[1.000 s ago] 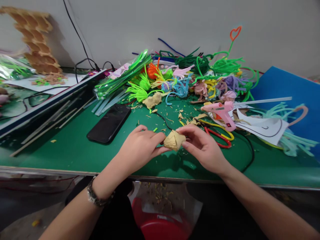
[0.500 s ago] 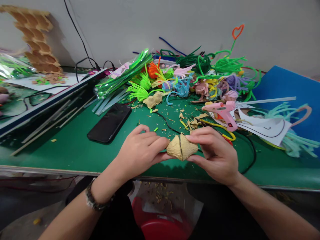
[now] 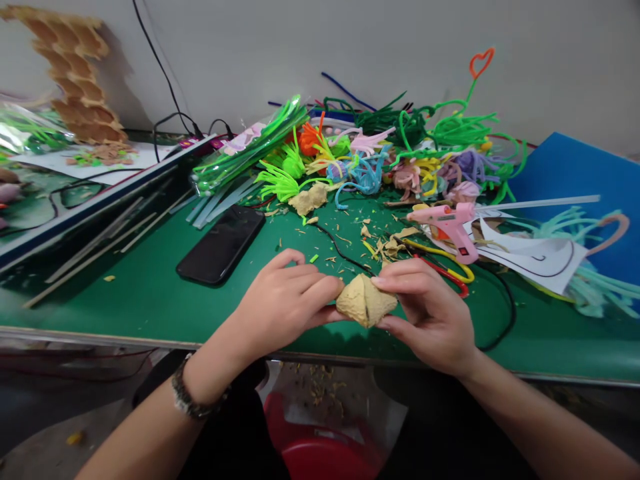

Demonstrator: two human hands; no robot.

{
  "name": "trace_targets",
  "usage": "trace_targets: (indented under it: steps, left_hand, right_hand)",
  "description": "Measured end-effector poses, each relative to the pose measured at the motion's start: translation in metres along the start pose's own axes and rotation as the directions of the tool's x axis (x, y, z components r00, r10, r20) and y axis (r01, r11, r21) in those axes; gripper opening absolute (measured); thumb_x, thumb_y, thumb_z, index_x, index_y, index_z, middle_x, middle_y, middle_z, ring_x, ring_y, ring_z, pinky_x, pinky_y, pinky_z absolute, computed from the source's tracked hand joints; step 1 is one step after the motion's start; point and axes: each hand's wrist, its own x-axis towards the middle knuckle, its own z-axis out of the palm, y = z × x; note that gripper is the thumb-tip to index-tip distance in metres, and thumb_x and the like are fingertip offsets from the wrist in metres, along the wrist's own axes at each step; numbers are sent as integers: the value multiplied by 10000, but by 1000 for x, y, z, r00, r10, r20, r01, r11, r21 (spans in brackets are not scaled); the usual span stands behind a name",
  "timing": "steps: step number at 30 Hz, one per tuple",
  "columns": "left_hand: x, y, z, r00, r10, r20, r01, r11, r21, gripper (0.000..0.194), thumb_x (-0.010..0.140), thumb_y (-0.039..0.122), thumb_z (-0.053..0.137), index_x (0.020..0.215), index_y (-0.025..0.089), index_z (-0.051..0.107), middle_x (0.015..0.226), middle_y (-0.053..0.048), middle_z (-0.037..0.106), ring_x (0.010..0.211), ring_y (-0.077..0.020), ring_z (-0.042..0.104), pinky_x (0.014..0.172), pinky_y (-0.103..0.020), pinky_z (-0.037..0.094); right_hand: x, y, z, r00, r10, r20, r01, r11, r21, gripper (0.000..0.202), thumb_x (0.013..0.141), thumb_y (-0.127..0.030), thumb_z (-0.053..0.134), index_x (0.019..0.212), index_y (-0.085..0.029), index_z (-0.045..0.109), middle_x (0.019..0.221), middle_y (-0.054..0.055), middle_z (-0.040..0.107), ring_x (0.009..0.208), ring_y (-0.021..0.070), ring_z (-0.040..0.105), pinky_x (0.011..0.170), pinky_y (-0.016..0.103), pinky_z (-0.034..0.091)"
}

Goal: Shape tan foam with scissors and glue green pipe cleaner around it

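Two tan, rough-textured cardboard pieces (image 3: pixel 366 301) meet edge to edge over the table's front part, a narrow dark seam showing between them. My left hand (image 3: pixel 293 303) pinches the left piece between thumb and fingers. The right piece is held the same way by my right hand (image 3: pixel 433 310). Behind them lie tan scraps (image 3: pixel 393 247) and red-and-yellow-handled scissors or pliers (image 3: pixel 450 273), partly hidden. Another lumpy tan piece (image 3: pixel 309 199) rests farther back.
A black phone (image 3: pixel 221 245) lies left. The pink glue gun (image 3: pixel 453 227) is at right, near a black cable (image 3: pixel 510 307). Pipe cleaners (image 3: pixel 367 170) pile along the back. A blue board (image 3: pixel 575 173) stands at far right. Thin sticks (image 3: pixel 100 257) lie left.
The two tan pieces have come closer together, narrowing the dark gap between them. Both hands keep their pinch; the whole view has shifted slightly.
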Motion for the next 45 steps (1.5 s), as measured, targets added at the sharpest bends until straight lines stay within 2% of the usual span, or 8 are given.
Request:
trace_targets:
  steps: [18,26,29,32,35,39,42,45]
  left_hand:
    - [-2,-3,0,998,29,54,-28,999,-17,467,928,381,196,715,153,544,523,23,562,495,-100,479,669,-247,332]
    - [0,-2,0,992,33,124,-44,995,85,407,931,297,246,669,152,521,511,21,537,488,-108,483,658,-256,341]
    - [0,-4,1,982,-2,188,-7,999,49,319,917,271,302,755,145,546,565,6,580,536,-127,533,653,-274,359]
    - [0,-8,1,951,-87,297,120,988,-95,198,880,257,392,912,141,549,688,-18,632,623,-144,576,638,-275,392]
    - [-1,-11,-2,922,-139,362,276,890,-362,215,850,198,433,1042,143,515,800,-25,638,695,-123,578,641,-235,428]
    - [-1,-11,-3,911,-188,368,400,623,-672,206,869,165,374,994,142,535,802,-13,625,647,-76,561,595,-176,442]
    - [1,-7,1,891,-284,354,453,511,-730,153,849,227,447,877,126,559,733,-2,605,604,-71,537,551,-166,436]
    - [3,-5,4,884,-364,293,454,521,-723,145,799,267,546,779,125,564,676,7,593,606,-76,529,540,-166,426]
  right_hand:
    - [4,-6,-3,993,-109,39,115,978,-177,307,799,-248,562,1103,-265,523,889,39,574,815,153,577,685,288,511]
    - [7,-2,-1,980,-177,92,196,946,-260,328,805,-206,551,1125,-258,502,863,32,583,817,143,582,690,274,519]
    - [5,1,-1,969,-228,100,249,907,-340,379,801,-185,553,1160,-280,480,848,21,592,796,148,588,678,289,524]
    - [5,5,-6,915,-358,185,403,800,-445,369,798,-136,536,1141,-269,512,865,18,617,806,144,593,688,278,529]
    - [8,4,-13,833,-479,276,548,649,-528,294,790,-108,523,1022,-274,595,854,5,637,794,136,598,685,249,540]
    - [14,-1,-17,760,-564,321,630,520,-577,206,770,-88,535,815,-255,646,756,-4,636,727,130,598,644,219,550]
    - [14,-2,-16,764,-562,316,626,526,-576,196,769,-92,536,766,-260,637,740,-6,622,733,133,594,636,220,555]
    - [9,3,-13,810,-521,268,575,620,-534,201,766,-86,538,836,-256,619,830,15,603,829,145,581,682,249,553]
